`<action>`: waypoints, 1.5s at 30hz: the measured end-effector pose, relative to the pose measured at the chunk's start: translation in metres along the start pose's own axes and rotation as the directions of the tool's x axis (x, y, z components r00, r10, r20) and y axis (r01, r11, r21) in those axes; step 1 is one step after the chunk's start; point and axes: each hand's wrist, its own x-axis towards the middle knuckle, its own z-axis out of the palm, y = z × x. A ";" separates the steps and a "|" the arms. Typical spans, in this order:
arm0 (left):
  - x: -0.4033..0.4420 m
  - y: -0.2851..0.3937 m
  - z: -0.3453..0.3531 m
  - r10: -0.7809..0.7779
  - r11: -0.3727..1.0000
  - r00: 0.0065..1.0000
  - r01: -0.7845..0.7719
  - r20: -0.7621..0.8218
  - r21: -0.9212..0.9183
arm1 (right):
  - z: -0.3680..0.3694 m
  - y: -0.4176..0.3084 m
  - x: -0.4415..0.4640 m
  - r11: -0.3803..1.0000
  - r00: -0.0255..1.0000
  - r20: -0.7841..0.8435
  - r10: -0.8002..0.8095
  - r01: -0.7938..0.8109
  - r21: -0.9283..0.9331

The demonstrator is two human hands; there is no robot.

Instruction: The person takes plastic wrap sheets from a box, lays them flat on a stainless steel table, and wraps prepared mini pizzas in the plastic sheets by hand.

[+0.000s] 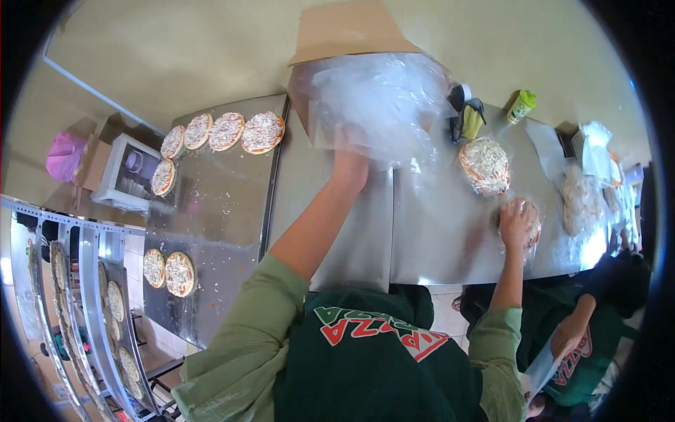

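plastic point(390, 98) is bunched at the mouth of a box point(351, 34) on the steel table point(436, 232). left hand point(349, 144) is pushed into it and partly covered; how far it's open and what's held can't be told. right hand point(517, 221) is laid over a wrapped pizza point(536, 228) near the table's front edge, fingers half bent; whether it's gripped can't be told. another wrapped pizza point(485, 167) is seen just behind. unwrapped pizzas point(263, 133) are set out on the left table point(218, 197). a cup point(522, 106) is placed at back right.
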 end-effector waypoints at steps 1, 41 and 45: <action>0.016 -0.004 -0.007 -0.048 0.994 0.997 0.053 0.054 -0.094 | -0.014 -0.026 0.001 0.969 0.991 -0.047 -0.127 0.134 0.207; -0.122 0.076 -0.088 0.245 0.905 0.872 -0.049 -0.423 0.424 | -0.101 -0.305 -0.115 -0.120 0.795 0.443 -0.414 -0.530 0.839; -0.129 0.069 -0.066 0.008 0.955 0.876 0.137 -0.483 0.264 | -0.074 -0.281 -0.105 -0.041 0.868 0.363 -0.339 -0.399 0.916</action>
